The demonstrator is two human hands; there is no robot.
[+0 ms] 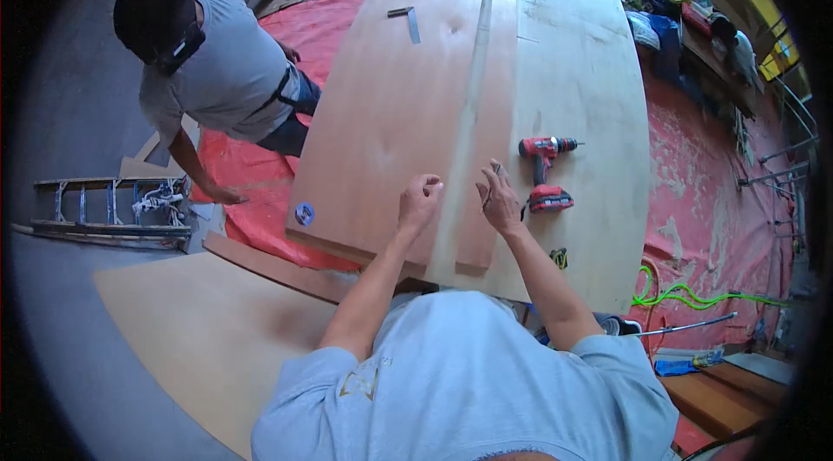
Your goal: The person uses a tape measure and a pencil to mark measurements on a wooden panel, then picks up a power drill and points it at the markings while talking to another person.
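Both my hands are over the near part of a large wooden work surface. My left hand (420, 203) is above a reddish-brown wood panel (382, 123), its fingers curled together; whatever they pinch is too small to make out. To its right, my right hand (500, 202) is raised with the thumb apart. A small dark thing shows among its fingertips, its kind unclear. Between the hands runs a pale lengthwise strip (468, 127). A red and black cordless drill (542, 168) lies just right of my right hand, on a paler wood sheet (581, 79).
A try square (409, 22) lies farther up the panel, and a blue-and-white roll (304, 215) at its near left corner. A yellow-black tape measure (559, 258) is near my right forearm. A co-worker (230, 62) stands left. A ladder (113, 211) lies on the floor; a green hose (685, 294) runs right.
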